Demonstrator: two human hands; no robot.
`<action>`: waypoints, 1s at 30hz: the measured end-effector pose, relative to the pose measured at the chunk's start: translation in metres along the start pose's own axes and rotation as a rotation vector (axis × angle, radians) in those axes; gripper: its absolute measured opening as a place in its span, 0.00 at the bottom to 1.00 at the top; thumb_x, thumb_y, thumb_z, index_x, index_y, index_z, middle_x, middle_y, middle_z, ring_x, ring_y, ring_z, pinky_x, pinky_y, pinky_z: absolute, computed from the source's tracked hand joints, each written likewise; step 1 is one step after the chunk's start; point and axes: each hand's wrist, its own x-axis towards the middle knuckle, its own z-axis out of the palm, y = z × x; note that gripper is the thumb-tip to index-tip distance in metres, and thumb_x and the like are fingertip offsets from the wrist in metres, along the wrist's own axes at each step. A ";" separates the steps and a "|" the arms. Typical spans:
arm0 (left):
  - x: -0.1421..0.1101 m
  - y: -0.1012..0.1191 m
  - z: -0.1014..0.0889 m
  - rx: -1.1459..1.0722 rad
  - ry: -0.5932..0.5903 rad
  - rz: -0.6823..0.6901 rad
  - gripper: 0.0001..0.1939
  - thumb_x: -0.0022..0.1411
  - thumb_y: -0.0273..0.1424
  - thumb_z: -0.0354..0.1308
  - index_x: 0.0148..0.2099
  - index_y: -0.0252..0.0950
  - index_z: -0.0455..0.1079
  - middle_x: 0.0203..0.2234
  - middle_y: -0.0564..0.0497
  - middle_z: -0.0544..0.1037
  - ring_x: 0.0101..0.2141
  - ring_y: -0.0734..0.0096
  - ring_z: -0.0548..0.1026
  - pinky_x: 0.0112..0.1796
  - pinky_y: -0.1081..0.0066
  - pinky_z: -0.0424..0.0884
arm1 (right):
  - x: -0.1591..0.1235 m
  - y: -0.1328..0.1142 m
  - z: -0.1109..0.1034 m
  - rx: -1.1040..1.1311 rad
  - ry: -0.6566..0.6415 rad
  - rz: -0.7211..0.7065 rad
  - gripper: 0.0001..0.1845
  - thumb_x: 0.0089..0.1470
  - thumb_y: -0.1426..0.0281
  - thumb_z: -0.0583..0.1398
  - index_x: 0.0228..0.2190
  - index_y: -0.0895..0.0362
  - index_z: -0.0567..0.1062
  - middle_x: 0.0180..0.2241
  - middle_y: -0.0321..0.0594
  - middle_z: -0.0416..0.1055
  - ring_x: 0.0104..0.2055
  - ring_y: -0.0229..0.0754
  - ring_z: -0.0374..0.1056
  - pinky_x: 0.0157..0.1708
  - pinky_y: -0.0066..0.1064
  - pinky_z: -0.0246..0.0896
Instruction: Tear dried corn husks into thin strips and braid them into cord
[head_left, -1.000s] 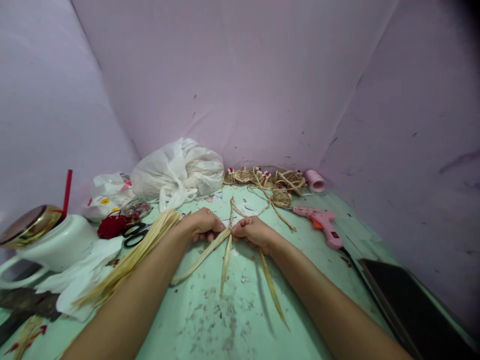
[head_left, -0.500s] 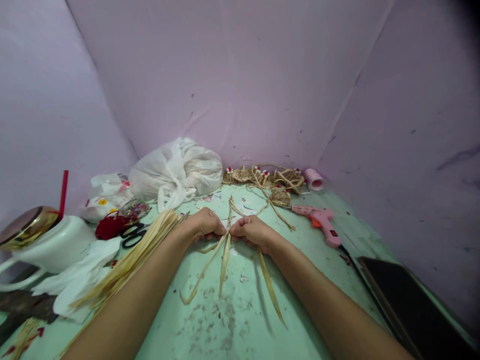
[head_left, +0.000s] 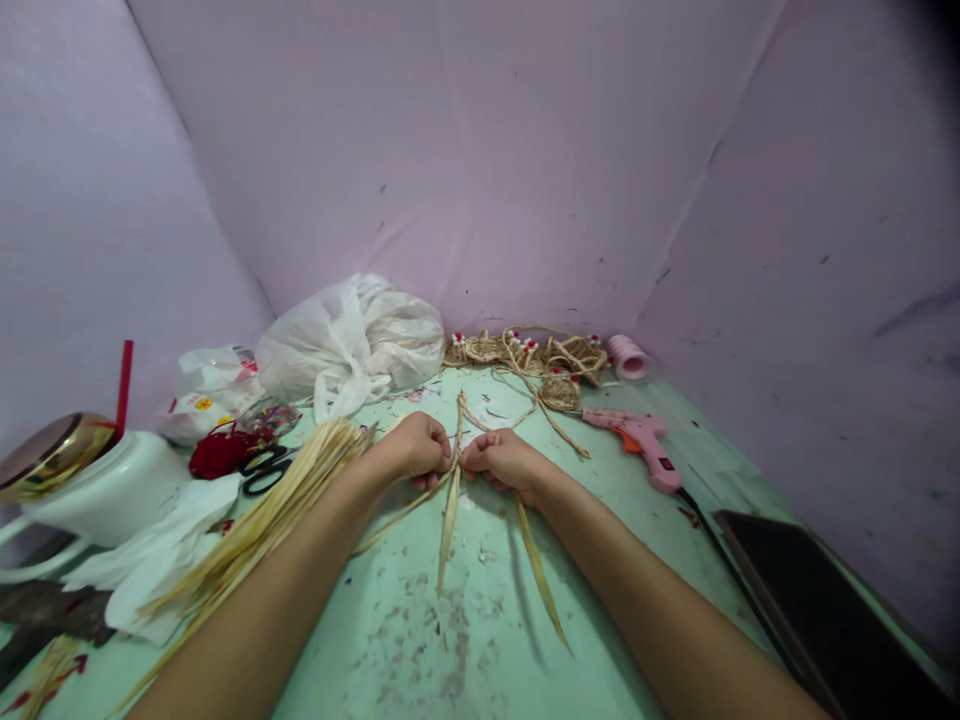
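A thin braid of pale dried-fibre strips [head_left: 460, 425] runs away from me over the middle of the table, with loose strip ends trailing toward me. My left hand [head_left: 421, 448] is closed at the braid's left side, pinching a strip that slants down and left under the forearm. On the other side my right hand [head_left: 501, 462] pinches the strips at the braid's near end, its fingertips touching there. One strip end [head_left: 541, 575] hangs below the right hand, and another loose strip [head_left: 449, 535] lies between both hands.
Left: a bundle of dried strips [head_left: 262, 530], black scissors [head_left: 264, 478], red yarn [head_left: 223, 452] and a white pot [head_left: 131, 490]. Behind: a white plastic bag [head_left: 356, 345], coiled braids [head_left: 562, 365] and a pink spool [head_left: 628, 358]. Right: a pink glue gun [head_left: 637, 437] and a dark flat device [head_left: 817, 605].
My left hand has shifted slightly and its fingers have curled more. The left strip, which curved loosely toward me, now runs slanted beneath my left forearm. My right hand stays in place.
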 end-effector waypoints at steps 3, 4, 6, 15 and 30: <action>0.000 0.001 0.000 -0.042 -0.026 -0.033 0.02 0.43 0.21 0.53 0.22 0.31 0.66 0.09 0.52 0.68 0.14 0.72 0.68 0.18 0.74 0.65 | -0.001 0.000 0.000 0.011 0.003 0.000 0.04 0.36 0.77 0.56 0.15 0.61 0.67 0.12 0.30 0.61 0.11 0.26 0.43 0.11 0.23 0.35; -0.001 0.002 0.000 -0.060 -0.034 -0.045 0.03 0.43 0.21 0.53 0.21 0.30 0.66 0.09 0.51 0.68 0.14 0.72 0.68 0.19 0.73 0.66 | -0.001 0.000 0.000 0.009 0.006 0.003 0.04 0.36 0.77 0.56 0.15 0.61 0.67 0.12 0.30 0.61 0.12 0.26 0.43 0.11 0.23 0.36; -0.003 0.004 0.000 -0.091 -0.040 -0.065 0.03 0.44 0.22 0.53 0.21 0.30 0.66 0.10 0.51 0.69 0.14 0.73 0.68 0.19 0.73 0.66 | -0.001 -0.001 0.000 0.002 0.007 0.011 0.04 0.36 0.77 0.56 0.15 0.61 0.67 0.13 0.30 0.61 0.12 0.26 0.44 0.12 0.23 0.36; -0.003 0.005 0.006 0.036 0.056 -0.029 0.03 0.39 0.23 0.53 0.18 0.30 0.67 0.08 0.51 0.67 0.14 0.73 0.65 0.18 0.74 0.62 | -0.002 -0.002 0.001 -0.006 0.017 0.001 0.04 0.36 0.78 0.56 0.15 0.61 0.68 0.11 0.30 0.61 0.11 0.27 0.44 0.11 0.24 0.35; -0.002 0.010 0.007 -0.219 -0.044 -0.141 0.03 0.39 0.23 0.54 0.17 0.30 0.66 0.08 0.53 0.65 0.12 0.79 0.60 0.15 0.76 0.54 | -0.003 -0.004 -0.001 0.066 -0.004 0.044 0.06 0.37 0.77 0.56 0.14 0.59 0.66 0.10 0.30 0.59 0.11 0.27 0.41 0.12 0.24 0.32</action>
